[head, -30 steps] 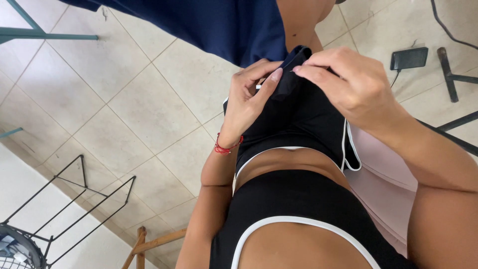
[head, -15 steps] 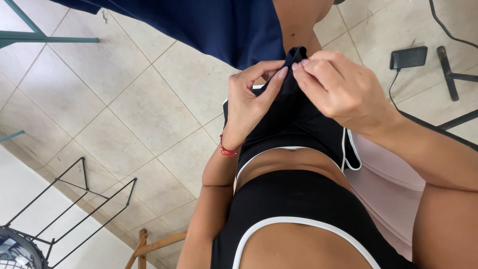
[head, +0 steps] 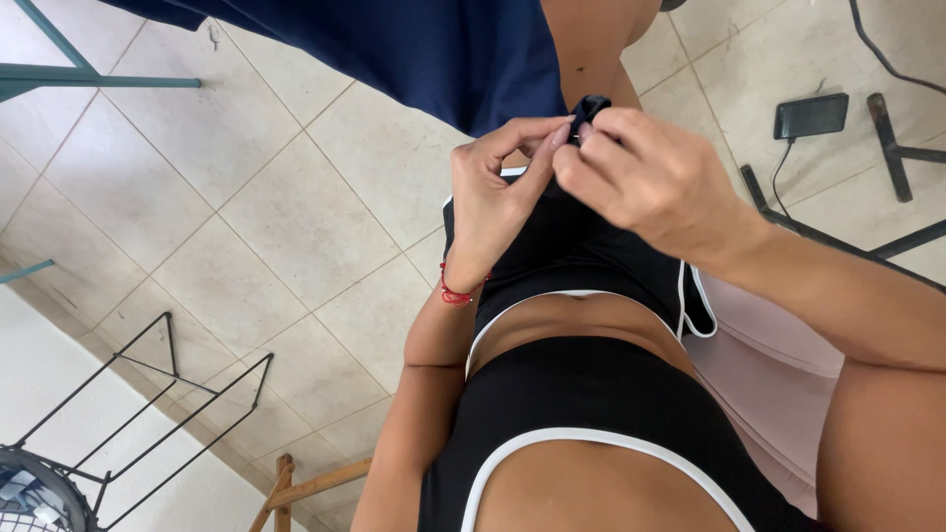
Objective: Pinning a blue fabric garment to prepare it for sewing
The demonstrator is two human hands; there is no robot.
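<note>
Two hands at work on one garment, seen from above.

Item: black garment with white trim, hanging from its top edge in front of the person's body, over a pale pink cloth.

Left hand: thumb and forefinger pinched on the small bunched tip of black fabric at the garment's top; red string bracelet at the wrist.

Right hand: fingers curled and closed on that same tip from the other side, fingertips touching those of the left.

Change over the last second: the fingertips, a little apart before, have closed in on one spot, and the pinched tip has drawn up into a tighter knot of fabric (whether a clip or loop sits inside it cannot be told). Judged from this, the handling now centres on that top point, with the rest of the garment hanging free.

Surface: beige tiled floor, well below the hands.

Room: dark blue cloth hanging above; green metal frame at upper left; black wire rack and fan grille at lower left; wooden frame piece near the bottom; dark device with cable on the floor at right, beside black metal legs.
</note>
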